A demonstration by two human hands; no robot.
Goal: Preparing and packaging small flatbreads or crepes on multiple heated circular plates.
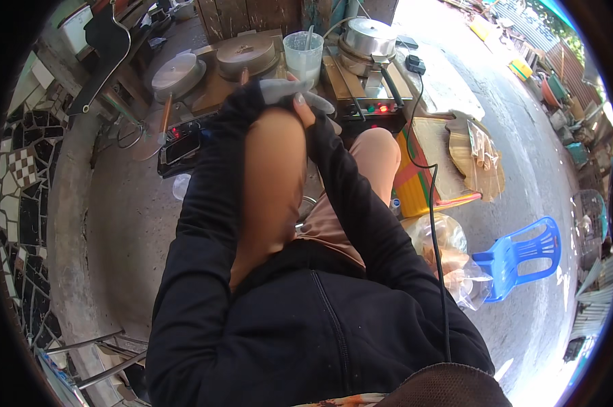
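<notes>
My left hand (284,89), in a pale grey glove, is above my raised knee with its fingers stretched to the right and apart. Against it lies my right hand (305,114), its thumb and fingertips closed on the glove at the left fingers; part of this hand is hidden behind the sleeve and knee. Just beyond the hands stands a translucent plastic tub (302,61) with a utensil handle sticking out. To its left sit two round metal pans, a nearer lidded pan (176,73) with a wooden handle and another pan (245,54). Right of the tub is a round metal cooker (369,41).
A phone (183,147) lies by a lit red control at left. Right of my knees is a cardboard-topped box (442,159) bearing a clear packet (484,150). A black cable (434,203) runs down past a plastic bag (449,251) and a blue chair (524,258).
</notes>
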